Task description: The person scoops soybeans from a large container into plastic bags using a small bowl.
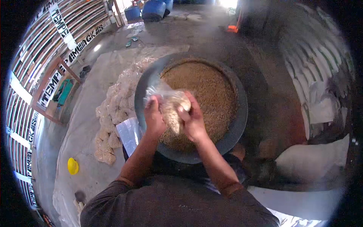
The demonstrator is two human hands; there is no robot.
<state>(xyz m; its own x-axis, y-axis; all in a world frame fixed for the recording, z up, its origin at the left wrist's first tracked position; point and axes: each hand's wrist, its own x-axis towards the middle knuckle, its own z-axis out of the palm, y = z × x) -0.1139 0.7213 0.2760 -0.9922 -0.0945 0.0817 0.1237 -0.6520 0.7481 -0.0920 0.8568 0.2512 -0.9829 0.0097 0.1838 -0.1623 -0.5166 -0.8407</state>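
A clear plastic bag (173, 113) partly filled with pale beans or grains is held between my two hands, above a wide grey round basin (242, 109). My left hand (154, 119) is closed on the bag's left side. My right hand (193, 120) wraps round its right side, thumb over the front. The loose upper part of the bag spreads toward the upper left, smeared by motion. Tan grains (211, 94) fill much of the basin beneath. A stack of flat clear plastic bags (129, 135) lies by the basin's lower left edge.
Filled clear bags (119, 98) are heaped on a pale ground sheet (81, 140) left of the basin. A yellow bowl (73, 166) rests on the sheet. White sacks (312, 160) lie at the right. A wooden stand (53, 90) is at the left, with blue barrels (153, 9) at the back.
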